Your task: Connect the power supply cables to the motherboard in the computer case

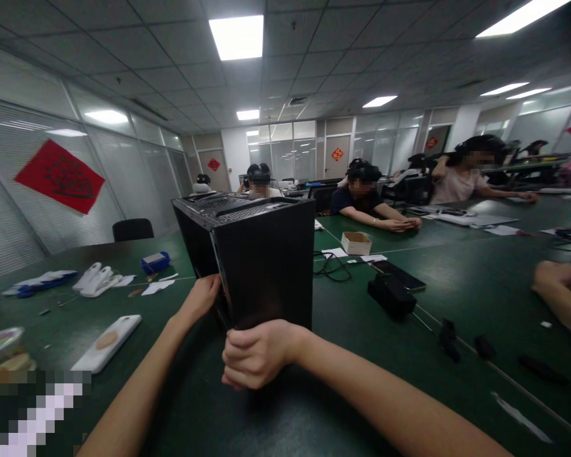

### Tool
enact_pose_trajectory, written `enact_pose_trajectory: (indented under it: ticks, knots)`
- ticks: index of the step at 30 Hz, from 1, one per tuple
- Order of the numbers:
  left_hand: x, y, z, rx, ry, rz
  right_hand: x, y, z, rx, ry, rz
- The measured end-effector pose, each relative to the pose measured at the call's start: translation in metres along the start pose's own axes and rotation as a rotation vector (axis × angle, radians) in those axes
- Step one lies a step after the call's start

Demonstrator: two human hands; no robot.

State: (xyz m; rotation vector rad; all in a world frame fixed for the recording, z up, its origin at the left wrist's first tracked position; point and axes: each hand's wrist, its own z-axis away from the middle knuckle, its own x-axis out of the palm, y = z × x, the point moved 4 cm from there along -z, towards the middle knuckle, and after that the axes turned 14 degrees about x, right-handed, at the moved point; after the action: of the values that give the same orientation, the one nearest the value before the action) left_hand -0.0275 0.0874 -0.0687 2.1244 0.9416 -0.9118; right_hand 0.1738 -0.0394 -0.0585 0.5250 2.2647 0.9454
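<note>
A black computer case (271,260) stands in front of me on the green table, with a mesh panel (238,209) on top and its left side looking open. My left hand (203,298) grips the near upright edge of that open side, its fingertips partly hidden by the case. Low at the near bottom corner, my right hand (261,352) is closed, its fingers curled round the case's edge. Whether that corner is raised off the table I cannot tell.
To the left lie a white phone (107,343), white adapters (98,279), a blue item (155,261) and a plastic food container (2,349). On the right are a black box-shaped item (390,295), a dark phone (400,274), a small carton (356,242) and cables (333,266). Another person's hand (556,279) rests at far right.
</note>
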Motion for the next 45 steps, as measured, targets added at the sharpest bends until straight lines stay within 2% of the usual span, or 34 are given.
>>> enact_pose_trajectory:
  ticks: [3, 6, 8, 10, 13, 16, 19, 21, 24, 28, 33, 36, 40, 42, 45]
  knots:
    - [0.001, 0.005, 0.005, -0.029, -0.028, -0.062, -0.005, 0.002, 0.004, -0.026, 0.023, -0.005]
    - [-0.006, 0.012, 0.016, -0.114, -0.042, -0.082, -0.011, 0.001, 0.007, -0.036, 0.061, -0.009]
    - [-0.011, 0.013, 0.024, -0.112, -0.071, -0.069, -0.016, -0.004, 0.009, -0.032, 0.065, -0.006]
    - [-0.016, 0.008, 0.031, -0.022, -0.130, -0.060, -0.019, -0.013, 0.007, 0.053, 0.020, 0.028]
    - [-0.019, -0.010, 0.035, 0.173, -0.254, -0.095, -0.018, -0.030, -0.005, 0.340, -0.125, 0.138]
    - [-0.019, -0.031, 0.029, 0.266, -0.332, -0.097, -0.005, -0.045, -0.023, 0.611, -0.241, 0.230]
    - [-0.021, -0.042, 0.020, 0.237, -0.361, -0.101, 0.020, -0.050, -0.036, 0.780, -0.301, 0.374]
    - [-0.023, -0.044, 0.018, 0.197, -0.355, -0.115, 0.036, -0.050, -0.037, 0.824, -0.329, 0.501]
    - [-0.024, -0.044, 0.019, 0.169, -0.341, -0.153, 0.050, -0.049, -0.031, 0.785, -0.337, 0.589]
    - [-0.017, -0.037, 0.021, 0.144, -0.393, -0.245, 0.045, -0.040, -0.007, 0.789, -0.268, 0.609]
    - [-0.002, -0.007, 0.016, 0.106, -0.294, -0.440, 0.035, -0.007, 0.054, 0.793, -0.410, 0.638]
    - [0.013, 0.018, 0.013, 0.129, -0.241, -0.553, 0.029, 0.023, 0.099, 0.764, -0.497, 0.498]
    - [0.031, 0.050, 0.010, 0.103, -0.137, -0.674, 0.018, 0.060, 0.152, 0.697, -0.537, 0.291]
    - [0.038, 0.063, 0.011, 0.101, -0.115, -0.680, 0.014, 0.072, 0.170, 0.716, -0.574, 0.279]
    - [0.043, 0.074, 0.016, 0.115, -0.101, -0.662, 0.011, 0.076, 0.180, 0.768, -0.611, 0.273]
